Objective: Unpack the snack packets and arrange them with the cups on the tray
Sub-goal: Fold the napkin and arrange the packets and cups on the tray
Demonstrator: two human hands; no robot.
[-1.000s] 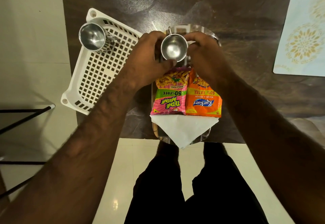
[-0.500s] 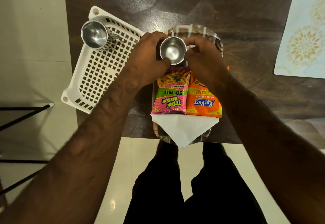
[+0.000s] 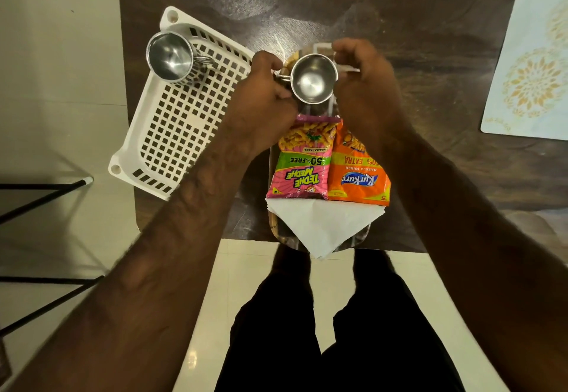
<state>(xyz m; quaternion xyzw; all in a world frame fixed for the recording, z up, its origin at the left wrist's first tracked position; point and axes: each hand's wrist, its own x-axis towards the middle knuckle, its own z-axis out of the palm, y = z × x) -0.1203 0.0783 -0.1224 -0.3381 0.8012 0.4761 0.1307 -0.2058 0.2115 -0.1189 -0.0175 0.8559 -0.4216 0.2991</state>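
steel cup point(image 3: 312, 82): over far end of the tray point(image 3: 272, 224) | left hand point(image 3: 264, 99): curls round its handle | right hand point(image 3: 367, 84): pinches its rim | feel: likely hard, light, slippery; best held by the handle

The steel cup point(image 3: 313, 79) has edged away from the pink Tedhe Medhe packet point(image 3: 302, 157), baring a strip of tray point(image 3: 314, 109) between them. Its handle point(image 3: 282, 77) (earlier hidden under the left hand point(image 3: 261, 99)) now shows. The right hand point(image 3: 365, 84) has shifted its fingers to the far rim.
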